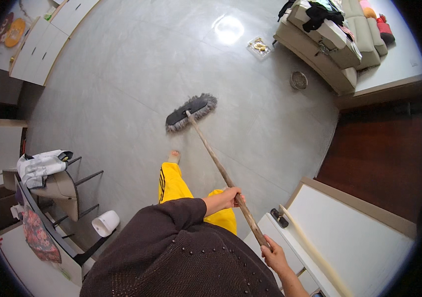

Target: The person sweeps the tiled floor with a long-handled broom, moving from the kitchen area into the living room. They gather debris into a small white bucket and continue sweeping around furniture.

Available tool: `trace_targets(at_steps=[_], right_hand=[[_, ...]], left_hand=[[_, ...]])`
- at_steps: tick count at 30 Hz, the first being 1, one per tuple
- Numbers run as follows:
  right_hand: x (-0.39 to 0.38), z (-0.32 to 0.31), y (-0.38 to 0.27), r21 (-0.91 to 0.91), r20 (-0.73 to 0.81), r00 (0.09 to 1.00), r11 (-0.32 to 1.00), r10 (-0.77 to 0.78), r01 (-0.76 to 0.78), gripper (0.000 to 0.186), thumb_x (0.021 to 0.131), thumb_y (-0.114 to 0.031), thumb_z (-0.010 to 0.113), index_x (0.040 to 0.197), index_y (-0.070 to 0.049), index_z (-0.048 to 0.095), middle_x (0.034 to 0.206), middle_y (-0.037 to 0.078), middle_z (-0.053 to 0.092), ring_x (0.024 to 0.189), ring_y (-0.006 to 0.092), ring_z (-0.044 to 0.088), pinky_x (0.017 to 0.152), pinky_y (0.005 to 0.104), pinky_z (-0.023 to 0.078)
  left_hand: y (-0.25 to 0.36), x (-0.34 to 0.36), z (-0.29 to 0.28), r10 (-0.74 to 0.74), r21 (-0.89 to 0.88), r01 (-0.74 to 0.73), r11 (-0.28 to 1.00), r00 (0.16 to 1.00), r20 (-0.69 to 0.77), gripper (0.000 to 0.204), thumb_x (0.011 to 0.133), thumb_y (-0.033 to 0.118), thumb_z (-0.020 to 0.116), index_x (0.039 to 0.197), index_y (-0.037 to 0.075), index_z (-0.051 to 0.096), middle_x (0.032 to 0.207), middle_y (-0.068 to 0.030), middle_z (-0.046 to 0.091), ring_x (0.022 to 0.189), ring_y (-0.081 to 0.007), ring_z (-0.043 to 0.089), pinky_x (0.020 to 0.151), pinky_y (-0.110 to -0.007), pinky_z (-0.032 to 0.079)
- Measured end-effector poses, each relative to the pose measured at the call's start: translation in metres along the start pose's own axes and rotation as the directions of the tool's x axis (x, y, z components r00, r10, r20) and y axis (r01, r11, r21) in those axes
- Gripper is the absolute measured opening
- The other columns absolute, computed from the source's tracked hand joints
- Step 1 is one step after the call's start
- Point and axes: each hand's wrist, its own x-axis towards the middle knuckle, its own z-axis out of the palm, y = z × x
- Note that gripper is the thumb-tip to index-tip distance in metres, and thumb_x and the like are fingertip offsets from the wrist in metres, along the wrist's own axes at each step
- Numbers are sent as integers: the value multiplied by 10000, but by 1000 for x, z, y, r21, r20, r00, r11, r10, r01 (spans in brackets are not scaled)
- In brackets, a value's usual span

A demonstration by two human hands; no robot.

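A dust mop with a grey fringed head point(191, 113) rests on the grey floor in front of me. Its worn wooden handle point(216, 159) slants back toward my lower right. Partway down the handle, my left hand point(230, 197) is wrapped around the wood. Closer to the handle's near end, my right hand point(273, 253) is closed on it too. One of my feet point(174, 156), below a yellow trouser leg, stands on the floor just short of the mop head.
At the far right stands a beige sofa point(314, 59) piled with clothes; a clear tray point(259, 48) and a round bowl point(299, 80) sit beside it. A chair point(65, 190) and white bin point(105, 223) are at left. White cabinets point(40, 49) stand far left, a white-topped cabinet point(349, 225) right.
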Motion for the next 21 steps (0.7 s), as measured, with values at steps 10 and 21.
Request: trace_targets(at_steps=[10,21], right_hand=[[174,229,-215,167,-130,965,954,-227,247,329,912,-254,504,1157,-36,521,559,3,466,385,94,395,344,245,290],[267,318,-541,290,58,936,903,-346,316,360,889,-341,562,656,-96,438,518,-14,401,392,85,344,354,244,273]], left_hand=[[284,-79,-117,505,139,-504,852,862,33,410,858,417,517,1117,117,415,923,-90,573,779,-199,563,684,-394,464],[287,-180,-201,424,-167,-393,904,875,233,566,915,454,435,1278,45,287,1125,-171,526,931,-264,558,801,-404,466]])
